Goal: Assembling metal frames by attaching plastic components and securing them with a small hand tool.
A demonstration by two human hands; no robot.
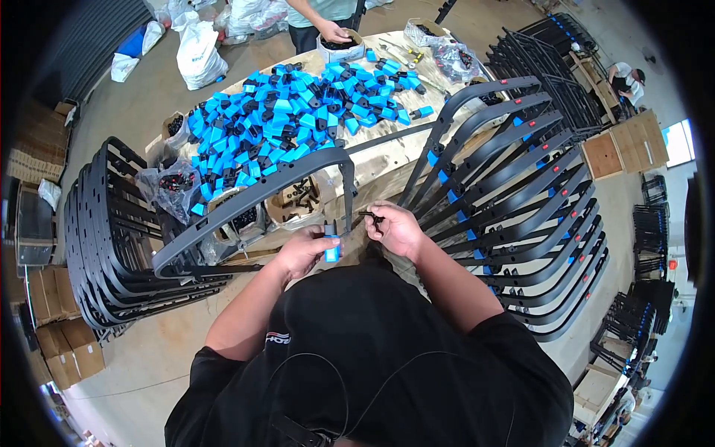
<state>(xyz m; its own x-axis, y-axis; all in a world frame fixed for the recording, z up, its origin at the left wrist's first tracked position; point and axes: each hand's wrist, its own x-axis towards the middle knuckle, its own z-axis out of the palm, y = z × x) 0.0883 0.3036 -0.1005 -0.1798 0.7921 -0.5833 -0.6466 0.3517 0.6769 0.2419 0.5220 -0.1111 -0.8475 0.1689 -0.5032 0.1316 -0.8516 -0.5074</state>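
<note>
Two hands at work close together above the table edge. Left hand [304,249] curled around a small blue and black clip [332,252], fingers closed on it, right at the lower end of a curved black frame bar [253,195] arching across the table. Right hand [395,229] loosely closed, pinching a short black bolt [370,217] between thumb and fingertips, just beside the left hand. Beyond them, heaped over the table [387,160], a wide pile of the same blue and black clips [298,112]. Under the bar, an open cardboard box [296,203] of black bolts and a clear plastic bag [173,186] of dark small parts. At the far table edge, a white tub [339,51] of dark pieces with another person's hand [333,33] in it. Stacked on the right, black frames [521,208] with blue clips fitted; on the left, more black frames [104,238] without. White sacks [199,52] on the floor at upper left; brown cartons [63,354] at lower left.
</note>
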